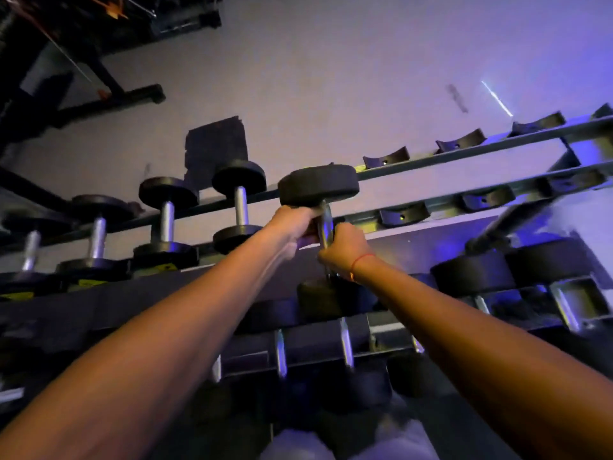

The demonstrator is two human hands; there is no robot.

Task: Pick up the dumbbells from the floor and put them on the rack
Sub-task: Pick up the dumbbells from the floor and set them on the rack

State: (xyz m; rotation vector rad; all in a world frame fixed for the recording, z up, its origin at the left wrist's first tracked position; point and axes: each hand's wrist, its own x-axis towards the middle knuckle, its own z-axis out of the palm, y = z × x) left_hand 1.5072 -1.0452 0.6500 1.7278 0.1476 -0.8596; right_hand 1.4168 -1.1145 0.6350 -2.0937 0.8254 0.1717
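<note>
A black round-headed dumbbell (318,185) with a chrome handle hangs over the top tier of the rack (464,152). Both hands hold its handle: my left hand (293,225) grips the upper part, just under the far head, and my right hand (343,244) grips lower down. Its near head (320,298) shows below my right wrist. The far head sits level with the top tier's back rail. To the left, several dumbbells (238,204) lie in the top tier's cradles.
Empty black cradles (386,161) run along the top tier to the right. Lower tiers hold more dumbbells (471,273). A black machine frame (99,94) stands on the grey floor at the upper left, and a dark floor patch (215,144) lies behind the rack.
</note>
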